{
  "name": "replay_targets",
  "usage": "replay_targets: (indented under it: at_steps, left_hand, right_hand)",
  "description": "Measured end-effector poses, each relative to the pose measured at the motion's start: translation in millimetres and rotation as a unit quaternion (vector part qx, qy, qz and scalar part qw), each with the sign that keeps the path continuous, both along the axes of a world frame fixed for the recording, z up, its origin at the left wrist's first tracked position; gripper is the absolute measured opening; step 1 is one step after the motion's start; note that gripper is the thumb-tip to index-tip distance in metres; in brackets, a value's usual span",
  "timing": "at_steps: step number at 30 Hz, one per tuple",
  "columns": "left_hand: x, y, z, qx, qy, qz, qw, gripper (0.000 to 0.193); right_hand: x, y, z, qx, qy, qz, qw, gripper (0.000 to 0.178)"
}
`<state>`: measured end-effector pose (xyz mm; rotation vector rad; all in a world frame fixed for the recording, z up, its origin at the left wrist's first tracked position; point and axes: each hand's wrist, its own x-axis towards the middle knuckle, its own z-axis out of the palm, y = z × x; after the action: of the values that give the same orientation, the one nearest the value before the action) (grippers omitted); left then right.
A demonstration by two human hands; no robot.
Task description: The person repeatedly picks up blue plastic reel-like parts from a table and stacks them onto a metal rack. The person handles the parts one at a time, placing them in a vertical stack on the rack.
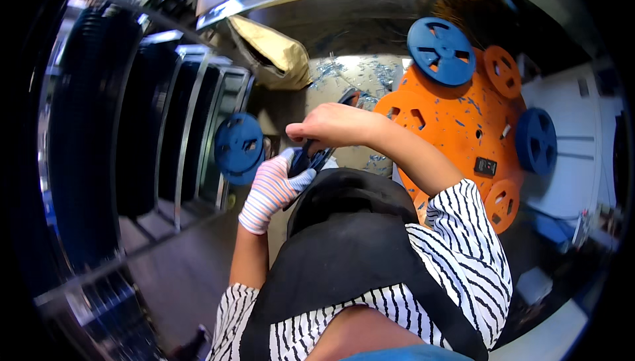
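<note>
My left hand, in a striped knit glove, is closed on the rim of a dark blue reel held tilted in front of my apron. Above it my bare right hand reaches across to the reel's upper side with curled fingers. What those fingers hold is hidden behind the hand. A blue reel with cut-out windows stands just left of my gloved hand, beside the rack.
On the right, a large orange disc table carries blue scraps, a blue reel and a small black box. Another blue reel is at its right edge. A metal rack of dark reels fills the left. A yellowish sack stands ahead.
</note>
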<state>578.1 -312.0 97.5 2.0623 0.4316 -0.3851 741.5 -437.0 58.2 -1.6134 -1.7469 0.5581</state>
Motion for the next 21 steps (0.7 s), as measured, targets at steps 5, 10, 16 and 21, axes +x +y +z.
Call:
replay_targets:
  at_steps: [5,10,16,21]
  left_hand:
    - [-86.9,32.2,-42.0,-0.213,-0.113,0.228,0.943,0.019]
    - [-168.2,33.3,-29.9,-0.291,-0.256,0.431,0.815,0.021]
    - [-281.5,88.3,-30.1,-0.4,-0.442,0.525,0.607,0.035]
    - [-378.6,107.3,-27.6,-0.417,-0.488,0.538,0.546,0.032]
  right_hand:
    - [-39.1,60.6,-7.4,0.123,0.111,0.005,0.986,0.025]
    - [-67.5,20.9,-42.4,0.223,0.344,-0.284,0.867,0.025]
    - [-188.5,-3.2,-82.0,0.076,0.031,-0.18,0.98,0.066]
    - [-248.8,45.2,-75.4,0.15,-0.101,-0.114,0.977,0.086]
